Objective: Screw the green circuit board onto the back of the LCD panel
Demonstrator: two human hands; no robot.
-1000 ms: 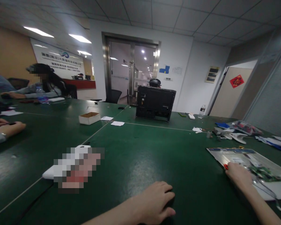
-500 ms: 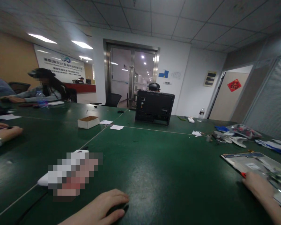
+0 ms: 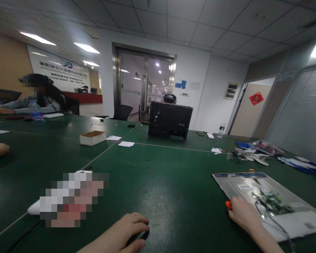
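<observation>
My left hand [image 3: 121,232] lies low on the green table [image 3: 168,182], fingers curled over a small black object [image 3: 138,235] that is mostly hidden. My right hand [image 3: 242,215] rests at the near left edge of a flat metal panel [image 3: 234,184], closed around a tool of which only the orange end [image 3: 228,205] shows. A green circuit board [image 3: 273,205] with thin cables sits on the panel just right of that hand.
A white box [image 3: 92,137] and paper slips [image 3: 125,143] lie mid-table, with a black monitor back [image 3: 170,120] behind them. Loose parts and bags [image 3: 255,151] are far right. A blurred white item [image 3: 71,198] lies near left. Other people sit at far left.
My left hand slid left along the table edge. The view turned, so the metal panel and my right hand now sit nearer the middle; the right hand stays at the panel's edge.
</observation>
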